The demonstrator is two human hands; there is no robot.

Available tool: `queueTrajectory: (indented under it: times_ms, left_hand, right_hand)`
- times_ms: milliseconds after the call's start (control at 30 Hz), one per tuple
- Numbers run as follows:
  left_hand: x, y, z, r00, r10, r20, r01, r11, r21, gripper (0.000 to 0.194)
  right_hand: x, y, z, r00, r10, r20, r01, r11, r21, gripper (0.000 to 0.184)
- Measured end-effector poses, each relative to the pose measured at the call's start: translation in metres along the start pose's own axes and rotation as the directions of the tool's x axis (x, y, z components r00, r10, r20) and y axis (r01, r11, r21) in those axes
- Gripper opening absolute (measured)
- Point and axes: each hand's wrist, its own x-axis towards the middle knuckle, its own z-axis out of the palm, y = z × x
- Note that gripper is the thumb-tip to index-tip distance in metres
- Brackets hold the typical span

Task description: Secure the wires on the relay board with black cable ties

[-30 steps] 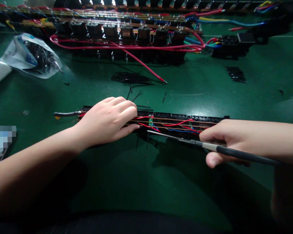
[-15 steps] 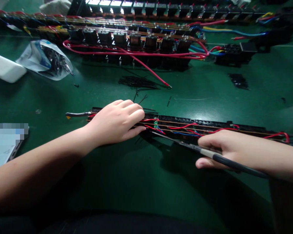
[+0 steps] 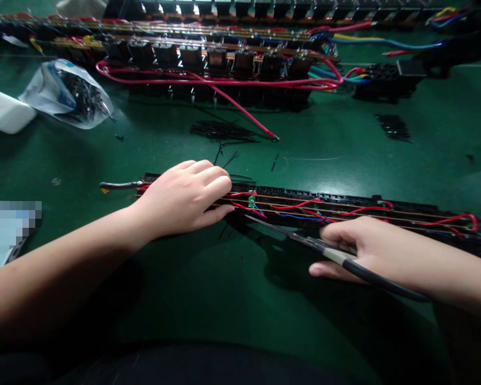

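Note:
My left hand (image 3: 188,198) lies over the left part of a long black wired strip (image 3: 288,193), its fingers closed around the far edge and the thumb along the near side. Thin copper bars, red and blue wires and a small green circuit board (image 3: 252,199) run along this strip. In my right hand (image 3: 356,251) I hold long-nose pliers (image 3: 332,254) with a black and grey grip. Their thin jaws point left, with the tip close to the strip's near edge by my left thumb. My right fingers are mostly hidden.
Behind lie bigger wired assemblies (image 3: 216,59) with a thick red cable (image 3: 240,108). Thin black cable ties (image 3: 220,131) form a pile, and a second bunch (image 3: 393,128) lies right. On the left are a plastic bag (image 3: 70,93), a white box (image 3: 8,112) and a phone (image 3: 8,235).
The whole view has shifted slightly, so most things sit a little further left and up. My right hand and the pliers have tilted slightly; both holds stay the same.

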Motion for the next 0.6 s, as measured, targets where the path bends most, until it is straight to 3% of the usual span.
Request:
queueTrajectory:
  times_ms: [100,167,267,400,500,600]
  left_hand:
    - [-0.002,0.001,-0.001,0.999,0.013,-0.039,-0.012,1.0,0.029,0.028]
    - [-0.005,0.003,-0.002,0.987,0.097,-0.125,-0.088,0.993,0.078,0.022]
    - [-0.006,0.01,-0.006,0.932,0.302,-0.201,-0.283,0.952,0.119,0.007]
    - [-0.004,0.018,-0.01,0.857,0.49,-0.16,-0.466,0.869,0.169,0.018]
    - [-0.003,0.019,-0.011,0.823,0.539,-0.181,-0.487,0.832,0.265,0.015]
    - [-0.003,0.018,-0.01,0.82,0.538,-0.196,-0.488,0.835,0.254,0.012]
  right_hand:
    - [-0.001,0.001,0.0,1.0,0.008,0.004,-0.008,1.0,0.004,0.066]
    - [0.0,0.001,0.0,1.0,0.01,0.009,-0.01,1.0,-0.001,0.065]
    - [0.001,0.002,0.001,1.0,0.018,0.013,-0.018,1.0,-0.007,0.063]
    - [0.001,-0.001,0.003,1.0,0.012,0.012,-0.012,1.0,-0.003,0.064]
    - [-0.002,-0.003,0.006,1.0,0.004,0.015,-0.004,1.0,0.0,0.063]
    - [-0.004,-0.004,0.007,1.0,0.012,0.008,-0.012,1.0,-0.008,0.06]
